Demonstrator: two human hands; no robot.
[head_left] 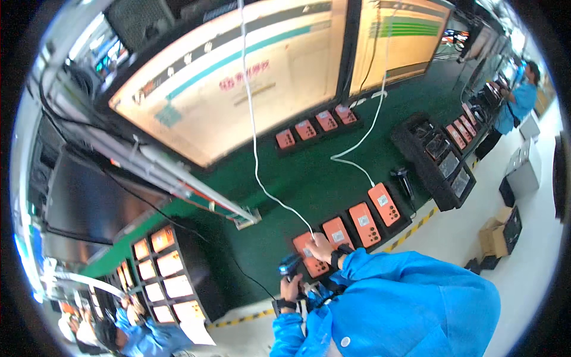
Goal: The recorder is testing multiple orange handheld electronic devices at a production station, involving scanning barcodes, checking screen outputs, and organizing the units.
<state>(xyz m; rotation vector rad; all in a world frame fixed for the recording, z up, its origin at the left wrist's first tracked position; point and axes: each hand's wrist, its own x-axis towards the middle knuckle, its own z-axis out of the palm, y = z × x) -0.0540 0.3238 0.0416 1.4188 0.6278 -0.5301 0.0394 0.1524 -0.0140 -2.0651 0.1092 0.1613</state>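
Observation:
My left hand [290, 289] is closed around the handle of a dark handheld barcode scanner [289, 266], which has a blue light on its head. My right hand [321, 247] is at the upper end of the leftmost coral phone [316, 267], fingers closed on the end of a white cable [286, 206]. Whether the plug sits in the phone is hidden by the fingers. Beside it in the same row lie more coral phones [364, 225], each with a white label. The rightmost phone [384, 204] has a second white cable [357, 159] at its upper end.
Two lit monitors [285, 65] stand behind the green tabletop [232, 262]. Small coral phones [306, 130] line their base. A black foam tray [437, 157] and another scanner [404, 181] lie right. A black compartmented rack [205, 285] stands left. Co-workers [523, 98] are at both sides.

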